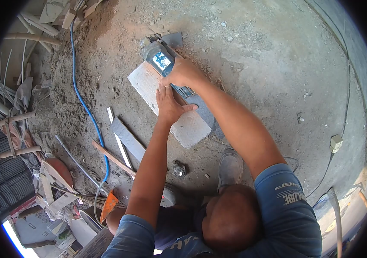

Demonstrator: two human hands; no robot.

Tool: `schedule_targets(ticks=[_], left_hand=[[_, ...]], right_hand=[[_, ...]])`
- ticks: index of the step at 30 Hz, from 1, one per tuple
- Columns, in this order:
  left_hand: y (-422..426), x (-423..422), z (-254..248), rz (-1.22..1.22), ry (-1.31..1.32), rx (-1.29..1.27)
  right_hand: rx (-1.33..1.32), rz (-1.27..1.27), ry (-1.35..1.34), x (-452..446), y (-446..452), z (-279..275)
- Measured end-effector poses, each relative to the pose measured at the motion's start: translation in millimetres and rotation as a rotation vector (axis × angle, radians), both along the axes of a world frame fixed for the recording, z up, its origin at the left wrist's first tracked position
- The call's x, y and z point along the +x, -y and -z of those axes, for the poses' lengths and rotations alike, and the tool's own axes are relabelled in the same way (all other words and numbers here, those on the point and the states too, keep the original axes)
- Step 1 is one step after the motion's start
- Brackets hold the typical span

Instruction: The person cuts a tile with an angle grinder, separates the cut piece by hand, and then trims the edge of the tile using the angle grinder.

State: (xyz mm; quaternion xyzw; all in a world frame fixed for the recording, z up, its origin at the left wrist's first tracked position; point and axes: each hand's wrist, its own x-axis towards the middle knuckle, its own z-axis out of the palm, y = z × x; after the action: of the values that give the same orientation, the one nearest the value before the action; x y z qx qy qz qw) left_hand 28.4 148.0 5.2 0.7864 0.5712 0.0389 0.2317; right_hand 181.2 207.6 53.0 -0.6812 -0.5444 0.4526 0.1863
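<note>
My right hand [182, 74] is wrapped round a handheld power cutter [156, 58] with a blue and white label. The cutter stands on the upper part of a pale rectangular tile [192, 130], which lies on the ground with its rough side up. My left hand [170, 105] lies on that tile just below the cutter, fingers stretched forward and thumb out to the right. A dark grey slab [205, 112] shows beside the tile's right edge, partly under my right forearm. Beyond the cutter lies a small dark grey piece [174, 39]. The cutter's blade is hidden.
Left of my left arm lie a grey tile strip [127, 136], a white straight bar [114, 120] and a wooden stick [111, 157]. A blue hose [80, 96] crosses the dirt. A small dark round object [179, 169] sits near my feet. A cable with a socket box [336, 143] runs at right.
</note>
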Motion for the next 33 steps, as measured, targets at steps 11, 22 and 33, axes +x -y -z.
schedule_targets(ticks=[11, 22, 33], left_hand=[[3, -2, 9, 0.008, 0.069, 0.138], [2, 0, 5, 0.01, 0.061, 0.132], [0, 1, 0, 0.012, 0.05, 0.085]], right_hand=[[-0.05, -0.011, -0.02, 1, 0, -3], [0.001, -0.009, -0.028, 3, 5, 0], [-0.047, 0.001, -0.029, 4, 8, -4]])
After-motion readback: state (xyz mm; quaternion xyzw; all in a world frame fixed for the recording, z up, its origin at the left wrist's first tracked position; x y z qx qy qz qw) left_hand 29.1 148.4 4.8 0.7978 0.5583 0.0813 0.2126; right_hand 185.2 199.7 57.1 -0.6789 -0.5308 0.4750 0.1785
